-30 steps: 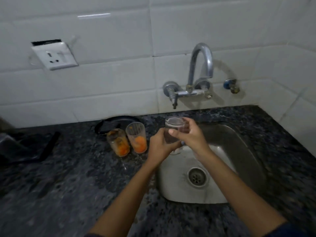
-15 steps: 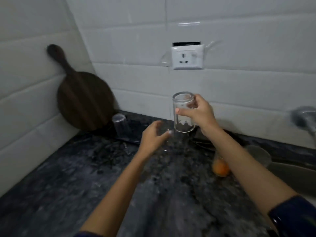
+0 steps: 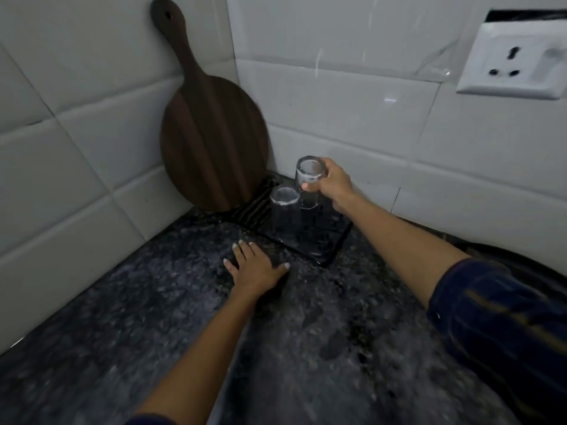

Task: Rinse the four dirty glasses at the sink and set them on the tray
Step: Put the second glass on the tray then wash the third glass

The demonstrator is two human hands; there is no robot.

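A black ribbed tray (image 3: pixel 329 245) lies on the dark counter in the corner. One clear glass (image 3: pixel 284 210) stands upside down on it. My right hand (image 3: pixel 333 184) is shut on a second clear glass (image 3: pixel 309 182), held upside down over the tray just behind and right of the first; I cannot tell whether its rim touches the tray. My left hand (image 3: pixel 256 268) rests flat on the counter in front of the tray, fingers spread, holding nothing. The sink and the remaining dirty glasses are out of view.
A round dark wooden board (image 3: pixel 211 145) with a handle leans in the corner right behind the tray. A white wall socket (image 3: pixel 515 65) sits at the upper right. Tiled walls close the counter at the left and back. A dark curved edge (image 3: pixel 506 256) shows at the right.
The view swung left from the sink to the corner. My right hand carried the glass over the tray beside the standing one. My left hand let go and came down flat on the counter.
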